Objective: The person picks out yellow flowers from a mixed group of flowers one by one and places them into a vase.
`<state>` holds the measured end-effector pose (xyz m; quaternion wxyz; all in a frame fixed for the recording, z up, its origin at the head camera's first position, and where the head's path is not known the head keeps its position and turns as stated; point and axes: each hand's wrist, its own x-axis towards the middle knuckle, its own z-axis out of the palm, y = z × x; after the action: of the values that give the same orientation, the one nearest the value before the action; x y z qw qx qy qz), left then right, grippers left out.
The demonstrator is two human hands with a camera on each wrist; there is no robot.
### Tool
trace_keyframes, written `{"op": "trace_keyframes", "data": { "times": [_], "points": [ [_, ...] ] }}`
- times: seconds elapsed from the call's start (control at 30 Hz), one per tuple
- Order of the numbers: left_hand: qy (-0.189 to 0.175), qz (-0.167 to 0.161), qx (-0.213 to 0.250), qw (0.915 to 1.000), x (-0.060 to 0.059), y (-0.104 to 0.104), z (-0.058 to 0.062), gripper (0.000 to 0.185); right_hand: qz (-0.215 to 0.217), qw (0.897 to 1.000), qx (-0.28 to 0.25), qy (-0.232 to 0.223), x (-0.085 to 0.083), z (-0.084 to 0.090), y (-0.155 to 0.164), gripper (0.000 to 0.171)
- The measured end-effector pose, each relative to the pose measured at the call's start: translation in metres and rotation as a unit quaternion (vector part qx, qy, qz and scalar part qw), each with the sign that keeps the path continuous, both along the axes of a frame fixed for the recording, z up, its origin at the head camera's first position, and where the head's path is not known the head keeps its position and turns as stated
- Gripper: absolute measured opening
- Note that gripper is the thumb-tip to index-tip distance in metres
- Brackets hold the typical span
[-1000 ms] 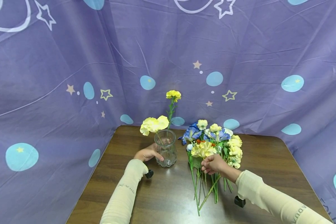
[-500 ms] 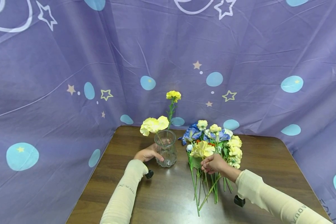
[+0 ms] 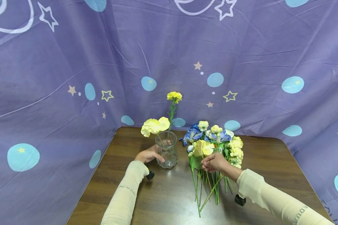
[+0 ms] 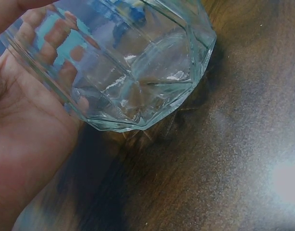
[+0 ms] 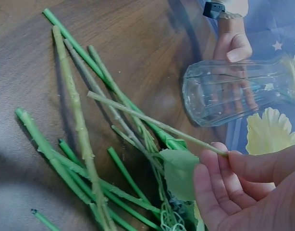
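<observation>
Glass vase (image 3: pixel 166 149) stands on the counter (image 3: pixel 169 193) gripped by my left hand (image 3: pixel 147 154), while my right hand (image 3: pixel 214 162) pinches one yellow flower (image 3: pixel 202 148) stem in the pile, which may snag neighbouring stems (image 5: pixel 80 134) and drag them.

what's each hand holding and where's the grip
The left hand grips the glass vase round its side; the right hand pinches a yellow flower by its stem.

Vase (image 3: pixel 166 149) was clear faceted glass, glossy; table (image 3: pixel 169 200) dark wood-grain with a sheen; backdrop (image 3: pixel 73 62) creased matt cloth; stems (image 5: pixel 80 130) looked ridged green plastic; sleeves (image 3: pixel 124 197) cream knit.
</observation>
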<state>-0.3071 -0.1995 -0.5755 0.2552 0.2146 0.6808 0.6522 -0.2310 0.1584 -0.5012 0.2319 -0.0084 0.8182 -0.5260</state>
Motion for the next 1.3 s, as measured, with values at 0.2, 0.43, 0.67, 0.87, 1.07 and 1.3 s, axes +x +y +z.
{"op": "trace_keyframes", "data": {
  "times": [0.2, 0.43, 0.67, 0.87, 1.07, 1.3],
  "points": [
    [0.003, -0.001, 0.003, 1.0000, 0.000, 0.000, 0.000, 0.102, 0.002, 1.000, -0.012, 0.015, -0.004, 0.013, -0.004, 0.022],
    [0.002, -0.001, 0.005, 1.0000, 0.000, 0.000, 0.000, 0.103, 0.007, 0.999, -0.021, 0.023, -0.011, 0.026, -0.009, 0.021],
    [0.000, 0.001, -0.001, 1.0000, -0.002, 0.000, 0.000, 0.102, 0.003, 1.000, -0.018, 0.021, -0.016, 0.031, -0.008, 0.024],
    [-0.003, 0.002, -0.001, 1.0000, -0.001, 0.000, 0.000, 0.103, 0.005, 0.999, -0.035, 0.030, -0.018, 0.036, -0.006, 0.023],
    [-0.002, 0.000, -0.002, 1.0000, 0.001, 0.000, 0.001, 0.104, 0.002, 0.999, -0.040, 0.026, -0.019, 0.041, -0.007, 0.026],
    [-0.005, 0.001, -0.001, 1.0000, 0.002, 0.000, 0.002, 0.105, -0.005, 0.998, -0.053, 0.017, -0.025, 0.044, -0.007, 0.027]
  ]
}}
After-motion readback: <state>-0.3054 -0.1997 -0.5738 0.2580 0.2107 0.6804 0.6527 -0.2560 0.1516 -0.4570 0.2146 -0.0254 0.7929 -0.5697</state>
